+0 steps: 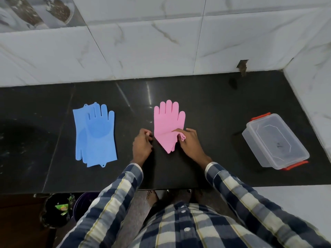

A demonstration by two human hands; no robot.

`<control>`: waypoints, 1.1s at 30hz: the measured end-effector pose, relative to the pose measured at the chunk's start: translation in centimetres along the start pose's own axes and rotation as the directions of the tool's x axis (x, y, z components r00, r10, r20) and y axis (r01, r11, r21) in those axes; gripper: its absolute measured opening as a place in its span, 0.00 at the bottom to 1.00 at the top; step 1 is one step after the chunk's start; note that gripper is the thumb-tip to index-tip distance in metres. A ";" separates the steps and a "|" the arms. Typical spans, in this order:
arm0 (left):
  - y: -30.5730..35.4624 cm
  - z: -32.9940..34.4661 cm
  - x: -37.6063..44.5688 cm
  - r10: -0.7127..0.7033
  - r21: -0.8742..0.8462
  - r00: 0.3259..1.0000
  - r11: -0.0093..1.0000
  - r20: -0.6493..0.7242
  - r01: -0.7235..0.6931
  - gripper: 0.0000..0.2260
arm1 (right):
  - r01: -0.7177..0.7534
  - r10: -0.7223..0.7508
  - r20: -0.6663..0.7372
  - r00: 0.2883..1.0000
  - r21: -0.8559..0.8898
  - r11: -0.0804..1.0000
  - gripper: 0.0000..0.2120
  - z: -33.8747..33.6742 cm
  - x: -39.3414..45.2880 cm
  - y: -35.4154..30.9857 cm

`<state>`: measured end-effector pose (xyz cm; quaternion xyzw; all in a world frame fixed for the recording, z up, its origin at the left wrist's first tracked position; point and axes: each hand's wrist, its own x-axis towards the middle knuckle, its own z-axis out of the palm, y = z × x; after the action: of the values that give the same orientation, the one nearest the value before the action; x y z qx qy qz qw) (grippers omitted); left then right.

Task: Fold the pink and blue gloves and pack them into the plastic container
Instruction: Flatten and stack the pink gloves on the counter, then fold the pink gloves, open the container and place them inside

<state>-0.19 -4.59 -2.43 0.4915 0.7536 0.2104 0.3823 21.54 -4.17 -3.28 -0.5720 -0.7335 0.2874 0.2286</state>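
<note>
Pink gloves [169, 122]: cuff end folded to a point, right edge under right hand [190, 143]. How many layers: cannot tell. Left hand [142, 144] fingertips curl out of sight. Blue gloves [95, 135] overlap, lower one half covered. Container [275, 141] marking too small to read.

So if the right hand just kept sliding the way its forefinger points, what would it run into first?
Nothing new, most likely: the right hand already rests on the pink gloves, forefinger pointing left across them. Beyond their edge waits the left hand.
</note>
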 end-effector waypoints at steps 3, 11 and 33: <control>-2.1 -0.7 -0.1 0.389 0.243 0.906 0.874 0.167 -0.420 0.24 | -0.039 0.035 0.052 0.998 0.063 0.997 0.16 -0.9 1.1 -0.1; 0.5 0.2 1.2 0.427 0.230 0.894 0.864 0.134 -0.447 0.15 | -0.216 0.167 0.282 0.945 0.153 0.964 0.15 -2.8 3.6 0.0; 2.7 1.2 4.3 0.381 0.276 0.925 0.890 -0.011 -0.363 0.29 | -0.469 0.492 -0.057 0.869 0.224 0.854 0.21 -3.0 3.4 -1.1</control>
<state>1.35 0.41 -2.91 0.6669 0.6790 0.1911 0.2401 21.97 -0.62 -0.35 -0.7258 -0.5200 0.3762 0.2476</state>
